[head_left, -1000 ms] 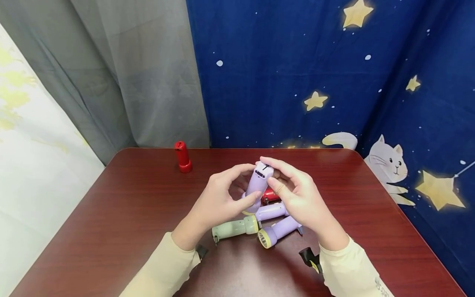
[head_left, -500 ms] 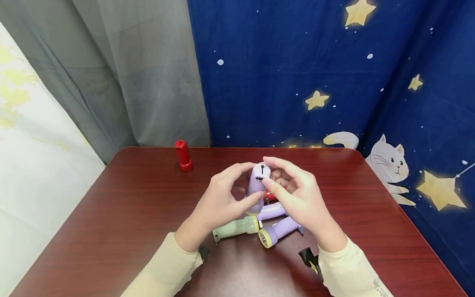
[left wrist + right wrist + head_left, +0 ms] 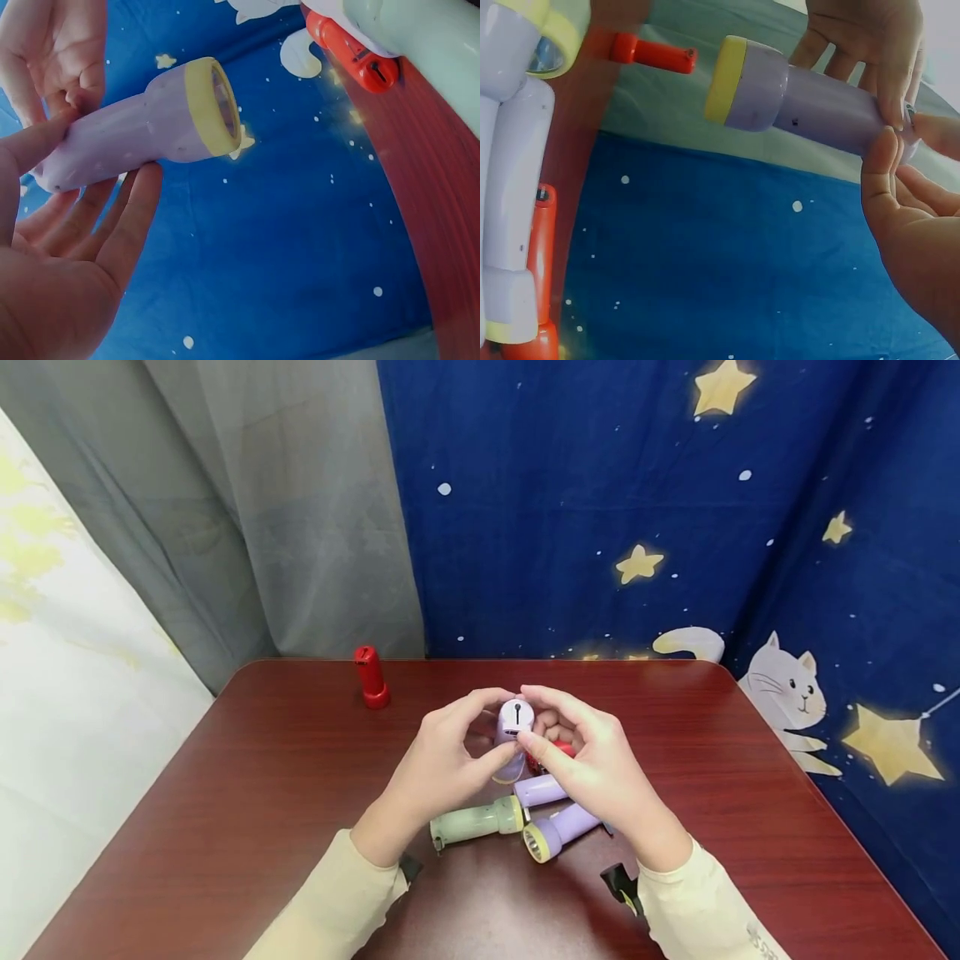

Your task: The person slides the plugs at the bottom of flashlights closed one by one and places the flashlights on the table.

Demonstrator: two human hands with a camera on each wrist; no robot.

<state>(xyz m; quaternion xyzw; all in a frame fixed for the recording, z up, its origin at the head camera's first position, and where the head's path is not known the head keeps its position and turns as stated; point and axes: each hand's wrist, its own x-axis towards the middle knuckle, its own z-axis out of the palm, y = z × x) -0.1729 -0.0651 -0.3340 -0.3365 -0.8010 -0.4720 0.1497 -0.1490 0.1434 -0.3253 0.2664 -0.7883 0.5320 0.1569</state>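
Both hands hold a purple flashlight (image 3: 517, 717) above the table, its slotted tail end up and its yellow-rimmed head (image 3: 212, 107) down. Fingers and thumb of the left hand (image 3: 441, 758) lie around the body from the left side. At the tail end, the right hand (image 3: 603, 768) pinches the flashlight from the right. In the right wrist view, the fingertips of the right hand (image 3: 922, 225) meet near the tail of the purple flashlight (image 3: 829, 105), with the left hand's fingers beside them.
Just below the hands lie a green flashlight (image 3: 472, 822), two purple flashlights (image 3: 542, 790) (image 3: 572, 823) and a partly hidden red one (image 3: 562, 748). Another red flashlight (image 3: 371, 678) stands head down at the back left of the brown table (image 3: 262, 793). Curtains hang behind.
The held flashlight has tipped more upright and turned, so its slotted tail end faces the head camera. Both hands stay on it; the right hand has shifted slightly left with it.
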